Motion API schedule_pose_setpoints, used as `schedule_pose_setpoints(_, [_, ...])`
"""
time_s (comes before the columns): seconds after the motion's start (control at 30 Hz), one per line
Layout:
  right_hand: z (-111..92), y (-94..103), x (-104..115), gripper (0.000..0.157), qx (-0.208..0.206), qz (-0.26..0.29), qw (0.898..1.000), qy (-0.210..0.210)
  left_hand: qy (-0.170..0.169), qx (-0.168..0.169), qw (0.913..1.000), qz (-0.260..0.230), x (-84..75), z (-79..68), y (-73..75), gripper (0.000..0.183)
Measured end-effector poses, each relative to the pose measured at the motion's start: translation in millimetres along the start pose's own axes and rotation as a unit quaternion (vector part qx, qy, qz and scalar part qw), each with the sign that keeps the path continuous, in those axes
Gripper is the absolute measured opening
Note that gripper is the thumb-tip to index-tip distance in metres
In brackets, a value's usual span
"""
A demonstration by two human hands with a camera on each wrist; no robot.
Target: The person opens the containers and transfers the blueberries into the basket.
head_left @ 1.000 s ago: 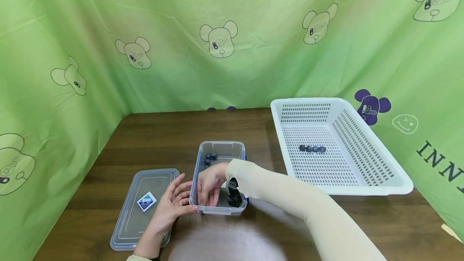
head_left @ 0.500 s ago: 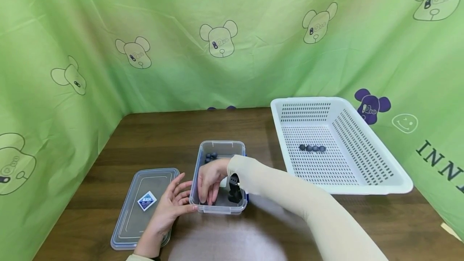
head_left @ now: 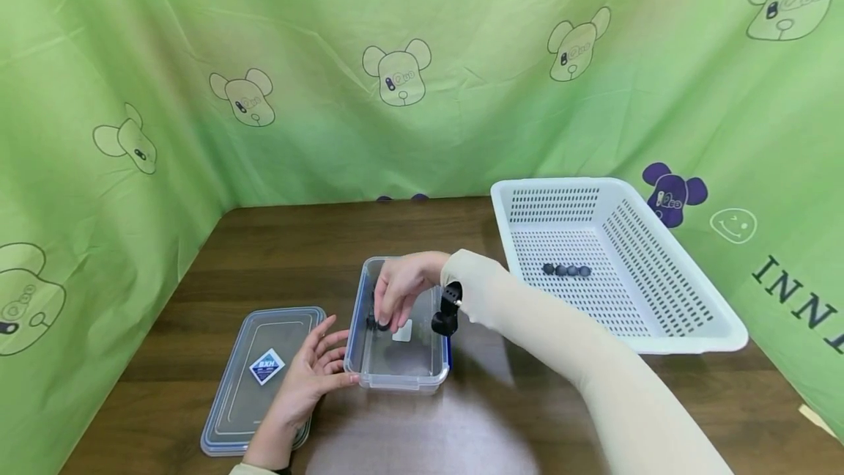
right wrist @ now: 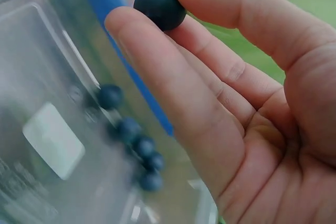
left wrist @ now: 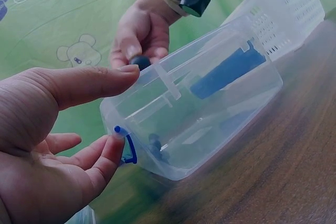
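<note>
My right hand pinches a dark blueberry between thumb and fingertips. It hangs over the left half of a clear plastic food container. Several more blueberries lie in a row along one wall inside; the hand hides most of them in the head view. My left hand is at the container's near left corner, fingers spread. Its thumb lies along the rim, and a fingertip touches the side by a blue latch.
The container's blue-edged lid lies flat to the left, partly under my left forearm. A white slotted basket stands at the right with several blueberries in a row. Behind the wooden table hangs a green cloth.
My right hand has risen from the container's near left corner and moved away from me, now with a blueberry in its fingertips. The left hand has stayed at the corner.
</note>
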State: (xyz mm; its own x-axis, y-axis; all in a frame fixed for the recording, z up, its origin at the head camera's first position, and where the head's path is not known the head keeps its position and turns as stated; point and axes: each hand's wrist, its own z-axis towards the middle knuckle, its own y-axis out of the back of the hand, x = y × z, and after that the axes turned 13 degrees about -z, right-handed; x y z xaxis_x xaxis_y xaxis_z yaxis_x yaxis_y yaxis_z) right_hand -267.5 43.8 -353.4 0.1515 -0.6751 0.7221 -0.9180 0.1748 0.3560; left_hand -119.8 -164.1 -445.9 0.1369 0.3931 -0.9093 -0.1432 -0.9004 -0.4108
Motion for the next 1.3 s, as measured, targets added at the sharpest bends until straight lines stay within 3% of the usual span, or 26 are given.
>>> schedule_pose_setpoints(0.37, [-58.1,36.9,-22.9,0.009,-0.08,0.034,0.996,0.002,0.008,-0.001,0.9999,-0.006,-0.5,-0.4,-0.1,0.106])
schedule_pose_setpoints(0.73, [-122.9,68.2,-72.8,0.012,-0.15,0.083,0.985,0.017,0.004,0.007,0.9999,-0.008,0.0,0.1,0.5,0.105])
schedule_pose_setpoints(0.93, [-150.2,76.2,-110.8,0.014,-0.171,0.125,0.977,0.005,0.001,0.011,0.9999,-0.008,0.6,-0.6,1.1,0.106])
schedule_pose_setpoints(1.3, [-180.1,79.2,-163.0,0.022,-0.186,0.212,0.959,0.012,0.0,0.01,0.9999,-0.003,0.4,-0.8,1.1,0.107])
